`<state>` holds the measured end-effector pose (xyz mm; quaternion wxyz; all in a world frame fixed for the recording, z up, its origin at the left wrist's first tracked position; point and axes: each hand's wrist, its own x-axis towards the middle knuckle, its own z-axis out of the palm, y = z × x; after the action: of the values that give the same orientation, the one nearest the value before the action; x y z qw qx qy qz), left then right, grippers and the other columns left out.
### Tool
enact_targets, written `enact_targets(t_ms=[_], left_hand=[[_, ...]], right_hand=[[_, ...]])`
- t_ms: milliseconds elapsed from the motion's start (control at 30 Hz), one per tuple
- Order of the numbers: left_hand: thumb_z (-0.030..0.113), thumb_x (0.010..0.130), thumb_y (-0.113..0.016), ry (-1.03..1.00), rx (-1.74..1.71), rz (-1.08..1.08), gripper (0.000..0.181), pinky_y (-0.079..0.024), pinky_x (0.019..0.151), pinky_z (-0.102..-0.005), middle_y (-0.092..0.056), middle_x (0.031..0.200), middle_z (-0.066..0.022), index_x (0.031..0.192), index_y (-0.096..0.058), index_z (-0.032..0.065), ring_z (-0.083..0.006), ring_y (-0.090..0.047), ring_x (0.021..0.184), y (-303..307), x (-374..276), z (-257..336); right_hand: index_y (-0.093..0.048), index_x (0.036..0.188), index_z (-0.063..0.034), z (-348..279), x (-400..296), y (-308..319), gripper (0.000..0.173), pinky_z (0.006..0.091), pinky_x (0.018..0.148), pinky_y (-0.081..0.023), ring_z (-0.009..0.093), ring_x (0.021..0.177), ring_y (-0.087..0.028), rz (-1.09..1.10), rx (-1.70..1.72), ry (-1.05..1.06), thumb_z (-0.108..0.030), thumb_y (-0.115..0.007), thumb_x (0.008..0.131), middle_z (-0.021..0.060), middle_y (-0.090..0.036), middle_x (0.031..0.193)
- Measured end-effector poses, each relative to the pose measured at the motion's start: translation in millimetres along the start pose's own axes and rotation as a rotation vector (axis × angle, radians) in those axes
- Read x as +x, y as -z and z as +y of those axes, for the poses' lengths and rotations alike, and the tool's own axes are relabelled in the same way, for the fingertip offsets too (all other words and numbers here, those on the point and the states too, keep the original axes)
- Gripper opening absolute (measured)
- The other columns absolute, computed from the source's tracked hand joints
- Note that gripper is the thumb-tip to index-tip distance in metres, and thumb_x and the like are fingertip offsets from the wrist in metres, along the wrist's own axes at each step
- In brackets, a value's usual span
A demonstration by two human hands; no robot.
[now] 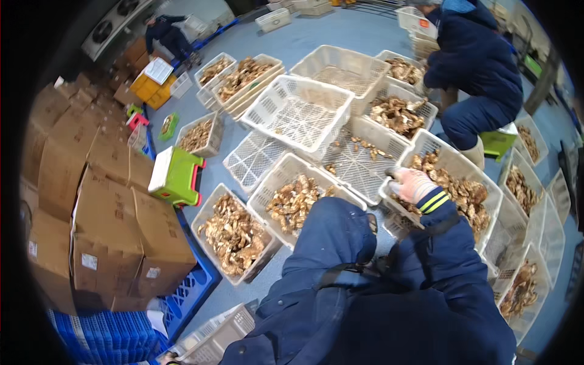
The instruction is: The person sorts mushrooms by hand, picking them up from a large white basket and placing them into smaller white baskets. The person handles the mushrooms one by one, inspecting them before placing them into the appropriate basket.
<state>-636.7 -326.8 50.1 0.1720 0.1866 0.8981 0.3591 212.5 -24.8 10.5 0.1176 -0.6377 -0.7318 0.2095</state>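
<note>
My right hand [413, 183], in a pale glove, is over the left end of a white plastic crate [490, 214]. Knobbly brown produce [470, 196], which looks like ginger root, fills that crate. Something dark shows at the fingertips; whether it is a held thing or part of the glove is unclear. Only a little of my left hand [169, 357] shows at the bottom edge, closed at the end of an empty whitish crate [219, 335]. Before my knees stand two more crates of the produce, one in the middle [292, 205] and one on the left [235, 232].
An empty white crate [305, 112] rests across others ahead. A co-worker [477, 68] sits on a green stool at right; another person [168, 39] bends far left. Cardboard boxes [107, 232] are stacked on a blue pallet [196, 278], beside a green-and-white step stool [175, 175]. More crates line the right side.
</note>
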Motion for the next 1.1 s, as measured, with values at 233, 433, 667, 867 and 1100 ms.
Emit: enact_targets(t_ms=[233, 433, 667, 867, 1100], left_hand=[[0.005, 0.070, -0.064, -0.466, 0.163, -0.131, 0.049, -0.051, 0.067, -0.0301, -0.064, 0.094, -0.0147, 0.116, -0.058, -0.0099, -0.0198, -0.061, 0.074, 25, -54, 196], [0.004, 0.081, -0.064, -0.645, -0.171, -0.094, 0.043, -0.050, 0.084, -0.0307, -0.063, 0.112, -0.0137, 0.123, -0.057, -0.0043, -0.0201, -0.060, 0.096, -35, -16, 335], [0.017, 0.080, -0.073, -0.529, -0.720, 0.253, 0.032, -0.048, 0.076, -0.0375, -0.066, 0.097, -0.0135, 0.103, -0.066, -0.0035, -0.0231, -0.057, 0.079, -268, 67, 407], [0.045, 0.085, -0.058, 0.068, -0.648, -0.207, 0.045, -0.046, 0.069, -0.0383, -0.064, 0.083, -0.0129, 0.097, -0.066, 0.0032, -0.0253, -0.057, 0.072, -515, 31, 343], [0.030, 0.074, -0.074, 0.308, -1.018, -0.326, 0.027, -0.045, 0.061, -0.0349, -0.060, 0.074, -0.0095, 0.076, -0.066, 0.0035, -0.0217, -0.052, 0.065, -688, -57, 242]], right_hand=[[-0.057, 0.119, -0.0048, 59, -53, 15, 0.044, 0.0422, 0.090, -0.046, 0.037, 0.101, -0.060, 0.089, 0.108, -0.055, -0.030, -0.048, 0.085, 0.0233, -0.063, 0.107], [-0.055, 0.122, -0.0077, 92, -115, 19, 0.042, 0.0421, 0.094, -0.043, 0.036, 0.109, -0.055, 0.160, 0.052, -0.111, -0.030, -0.048, 0.087, 0.0205, -0.060, 0.114], [-0.053, 0.125, -0.0034, 86, -196, 28, 0.044, 0.0417, 0.096, -0.042, 0.037, 0.111, -0.054, 0.224, 0.060, -0.431, -0.025, -0.053, 0.087, 0.0216, -0.058, 0.119], [-0.060, 0.118, -0.0079, 93, -277, -34, 0.037, 0.0413, 0.091, -0.045, 0.036, 0.105, -0.058, 0.145, -0.314, -0.497, -0.022, -0.057, 0.084, 0.0218, -0.061, 0.110], [-0.060, 0.116, -0.0076, 7, -242, -5, 0.036, 0.0436, 0.089, -0.046, 0.037, 0.106, -0.056, 0.083, -0.017, -0.792, -0.025, -0.061, 0.084, 0.0181, -0.059, 0.115]])
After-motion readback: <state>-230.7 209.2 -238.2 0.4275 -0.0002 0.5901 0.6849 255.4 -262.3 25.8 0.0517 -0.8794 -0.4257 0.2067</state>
